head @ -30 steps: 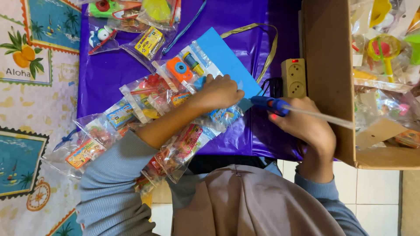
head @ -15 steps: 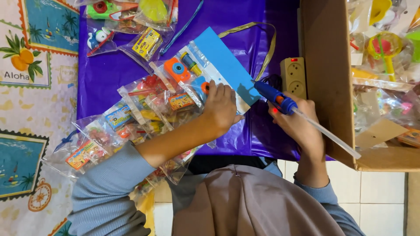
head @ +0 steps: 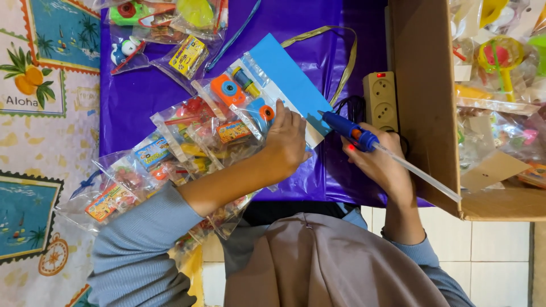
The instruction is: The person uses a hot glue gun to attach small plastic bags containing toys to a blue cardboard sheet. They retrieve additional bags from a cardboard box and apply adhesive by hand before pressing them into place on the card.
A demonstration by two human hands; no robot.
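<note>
The blue card [head: 290, 85], flat and stiff with crinkly clear toy packets [head: 227, 116] on it, lies on glossy purple sheeting [head: 148, 96] over the worktop. My left hand [head: 287, 139] presses down on the packets, fingers [head: 278, 113] spread flat, gripping nothing. My right hand [head: 378, 162] is clenched around a blue plastic glue gun [head: 355, 133], its nozzle touching the card's edge, a translucent glue stick [head: 424, 173] jutting behind. A cardboard box [head: 424, 102] stands just beside.

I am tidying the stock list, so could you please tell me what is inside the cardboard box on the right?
The cardboard box holds clear bagged toys, yellow, red and green among them. Whatever lies underneath is covered.
</note>
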